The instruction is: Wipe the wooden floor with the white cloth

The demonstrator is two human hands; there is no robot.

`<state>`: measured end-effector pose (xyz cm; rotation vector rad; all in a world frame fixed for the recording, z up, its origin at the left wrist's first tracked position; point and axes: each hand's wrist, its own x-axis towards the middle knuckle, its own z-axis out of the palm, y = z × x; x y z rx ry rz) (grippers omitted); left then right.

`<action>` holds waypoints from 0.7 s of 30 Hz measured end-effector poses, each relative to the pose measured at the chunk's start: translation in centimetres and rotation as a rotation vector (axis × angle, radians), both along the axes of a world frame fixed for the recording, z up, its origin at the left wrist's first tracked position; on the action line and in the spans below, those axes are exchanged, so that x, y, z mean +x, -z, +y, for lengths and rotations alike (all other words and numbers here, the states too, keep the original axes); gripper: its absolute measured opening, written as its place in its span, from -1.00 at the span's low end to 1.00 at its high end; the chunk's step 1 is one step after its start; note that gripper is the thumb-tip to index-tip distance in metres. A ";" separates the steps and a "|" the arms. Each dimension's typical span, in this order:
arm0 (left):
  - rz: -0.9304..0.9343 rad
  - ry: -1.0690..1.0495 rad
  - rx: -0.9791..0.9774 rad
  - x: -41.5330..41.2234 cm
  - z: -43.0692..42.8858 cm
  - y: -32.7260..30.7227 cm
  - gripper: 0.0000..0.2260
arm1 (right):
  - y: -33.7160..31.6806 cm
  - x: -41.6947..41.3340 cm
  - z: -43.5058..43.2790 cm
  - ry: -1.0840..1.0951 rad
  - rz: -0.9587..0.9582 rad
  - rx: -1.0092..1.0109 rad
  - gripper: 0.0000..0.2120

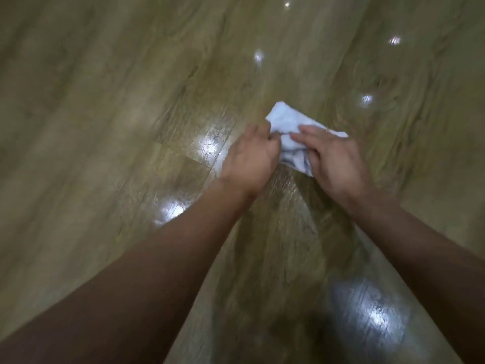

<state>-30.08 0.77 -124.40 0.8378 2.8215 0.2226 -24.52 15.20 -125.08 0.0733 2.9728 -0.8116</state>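
The floor [99, 106] ran in greenish-brown wood-grain boards, all of it smeared with blur. Just left of the cloth, a board joint caught a bright patch of glare [210, 144]. A second patch shone farther down, beside the bare left forearm.

The left hand [250, 156] reached in from the lower left with its back turned up. Its fingers were curled in and nipped the cloth's near-left edge.

The cloth [284, 120] was white and crumpled into a loose bunch, caught between the two hands. I could not tell whether it lay on the boards or hung just off them.

The right hand [334, 156] lay over the cloth's right side. Its fingers were fairly straight and close together, pointing left towards the other hand, and I could not make out the thumb. One corner of the cloth poked out beyond the knuckles, and another showed below the fingers.

Past the cloth and to its right, small glints [367, 99] dotted the boards. A wide pale sheen sat well below it, near the right forearm.
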 end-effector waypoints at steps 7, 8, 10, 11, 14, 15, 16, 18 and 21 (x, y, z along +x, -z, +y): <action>0.044 -0.118 0.027 -4.9 -3.0 2.1 -0.70 | 0.8 -6.4 -3.6 0.069 0.002 -0.016 -0.65; 0.025 -0.173 0.000 -6.5 -4.5 2.3 -0.71 | 0.9 -7.9 -5.3 0.044 0.006 -0.015 -0.64; 0.000 -0.287 0.019 -8.0 -7.7 2.3 -0.72 | 0.9 -9.2 -8.3 -0.006 0.007 -0.033 -0.65; -0.007 -0.321 0.036 -7.5 -8.8 2.3 -0.71 | 0.8 -8.7 -9.2 -0.029 -0.006 -0.059 -0.65; 0.041 -0.268 0.008 -3.3 -9.7 2.4 -0.71 | 0.7 -5.6 -8.9 -0.082 -0.016 -0.170 -0.69; 0.063 -0.231 0.019 -2.4 -9.6 2.5 -0.71 | 0.6 -5.1 -8.4 -0.109 -0.010 -0.137 -0.68; 0.088 -0.205 0.028 -2.4 -9.6 2.7 -0.71 | 0.7 -5.4 -8.1 -0.126 -0.005 -0.101 -0.66; 0.135 -0.218 0.018 -5.2 -10.0 2.5 -0.71 | 1.1 -8.1 -8.9 -0.099 0.021 -0.071 -0.63; 0.172 -0.337 0.028 -9.6 -10.8 2.0 -0.75 | 1.3 -12.8 -12.4 -0.054 0.058 -0.085 -0.65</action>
